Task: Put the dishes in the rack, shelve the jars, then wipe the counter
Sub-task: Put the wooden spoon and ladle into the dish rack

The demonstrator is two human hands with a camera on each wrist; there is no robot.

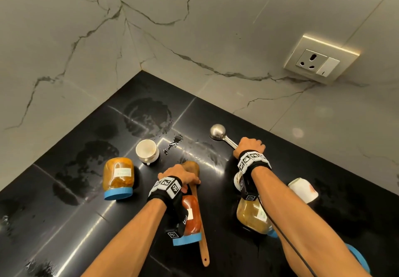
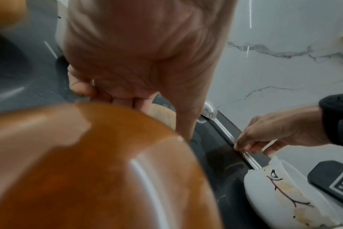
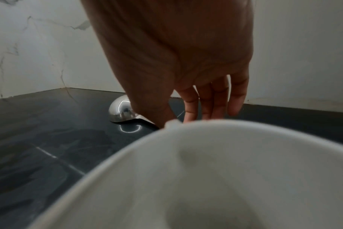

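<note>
On the black counter [image 1: 90, 222], my left hand [image 1: 183, 179] curls over the neck of a wooden spoon [image 1: 203, 229], just behind its bowl. Its curled fingers [image 2: 116, 96] show in the left wrist view. A red jar [image 1: 191, 218] with a blue lid lies under that wrist. My right hand [image 1: 248, 145] pinches the handle of a steel ladle [image 1: 218, 132], whose bowl rests face down near the back wall. An orange jar [image 1: 118, 177] lies on its side at the left, and a yellowish jar [image 1: 252, 214] lies under my right forearm.
A white cup [image 1: 147, 150] stands upright behind the orange jar. One more white cup [image 3: 206, 178] sits under my right wrist, and a third [image 1: 302, 192] lies tipped at the right. Wet smears and a small puddle [image 1: 172, 145] mark the counter. A wall socket [image 1: 317, 60] is at upper right.
</note>
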